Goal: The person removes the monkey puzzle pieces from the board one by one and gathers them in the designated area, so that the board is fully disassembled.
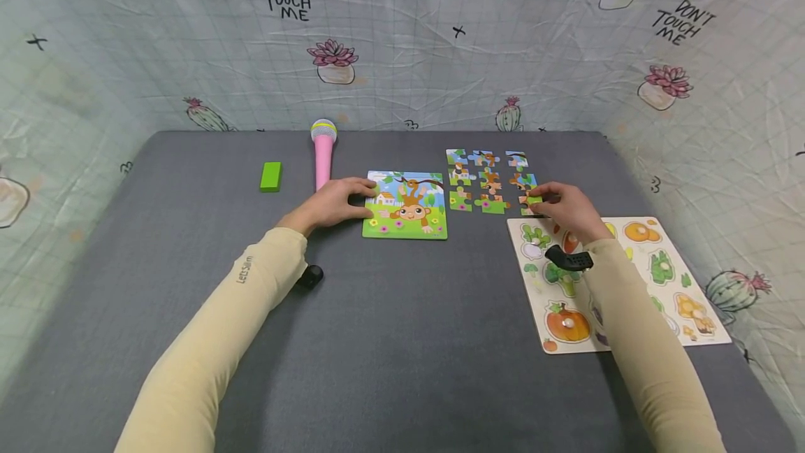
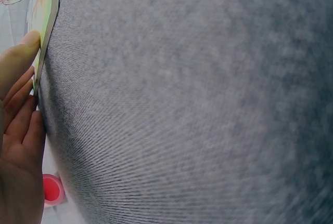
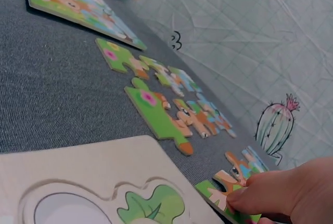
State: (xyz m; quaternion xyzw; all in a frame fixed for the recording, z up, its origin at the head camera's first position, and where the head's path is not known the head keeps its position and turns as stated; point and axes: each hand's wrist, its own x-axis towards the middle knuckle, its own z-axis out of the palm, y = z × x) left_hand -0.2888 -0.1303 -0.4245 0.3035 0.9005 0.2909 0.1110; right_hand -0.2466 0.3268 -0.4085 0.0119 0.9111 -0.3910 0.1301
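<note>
A square picture board (image 1: 402,231) shows a monkey hanging from a branch and lies flat on the table. My left hand (image 1: 333,203) rests at its left edge, thumb toward the near corner and extended fingers farther up the side. Right of the board, loose monkey jigsaw pieces (image 1: 492,205) lie in rows with gaps between them. At the near right of these rows, my right hand (image 1: 571,210) pinches a green-edged puzzle piece (image 3: 208,189) between thumb and fingers, low over the table. The fingers partly cover that piece.
A wooden vegetable peg board (image 1: 534,285) lies under the right forearm, close to the pieces. Behind the left hand is a pink toy microphone (image 1: 323,152); a green block (image 1: 271,177) lies left of it. A printed cloth (image 1: 402,82) hangs behind the table.
</note>
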